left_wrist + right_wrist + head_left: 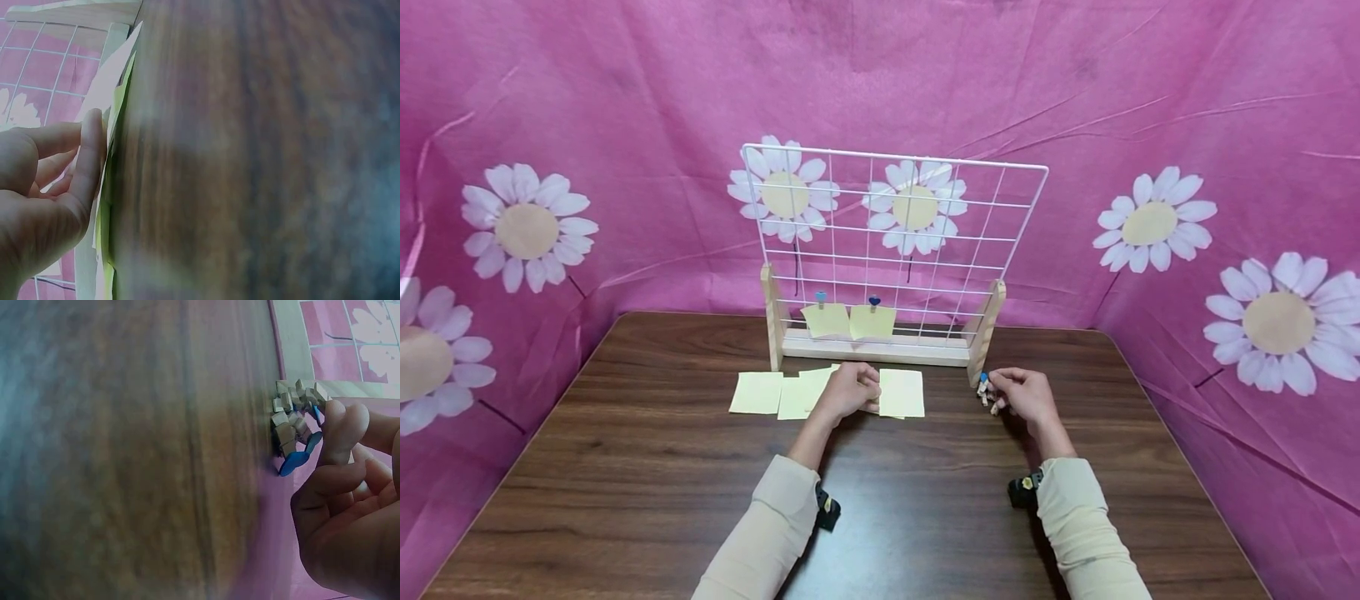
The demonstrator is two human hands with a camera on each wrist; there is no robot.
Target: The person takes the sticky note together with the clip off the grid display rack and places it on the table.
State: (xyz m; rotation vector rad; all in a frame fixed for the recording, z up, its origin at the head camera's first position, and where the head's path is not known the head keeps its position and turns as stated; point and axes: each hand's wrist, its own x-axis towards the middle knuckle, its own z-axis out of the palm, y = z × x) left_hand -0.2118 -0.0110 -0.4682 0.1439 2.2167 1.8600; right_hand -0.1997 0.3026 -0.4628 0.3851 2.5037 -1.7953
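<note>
Toward the far edge of the desk [917, 525], the left hand [852, 388] is pinching a yellow note [902, 392] near its left side, thumb and fingertips nearly meeting; the wrist view is showing the sheet tilting clear of the wood. The right hand [1026, 395] is reaching, with thumb and forefinger close together, to a pile of small clips [285, 434] nearer the desk's right edge; its fingertips are touching a blue-topped one, though I cannot tell whether they are gripping it. Working well here probably means keeping the left pinch light, so the paper is not creasing or dragging the overlapping notes [793, 402], and singling out one clip without scattering the others. The wooden right upright [987, 333] is standing just beside the clips and crowding those fingers. Behind the hands, a white wire grid [895, 157] is carrying two clipped notes [827, 320] low down, while another loose note [756, 392] is lying toward the desk's left edge.
</note>
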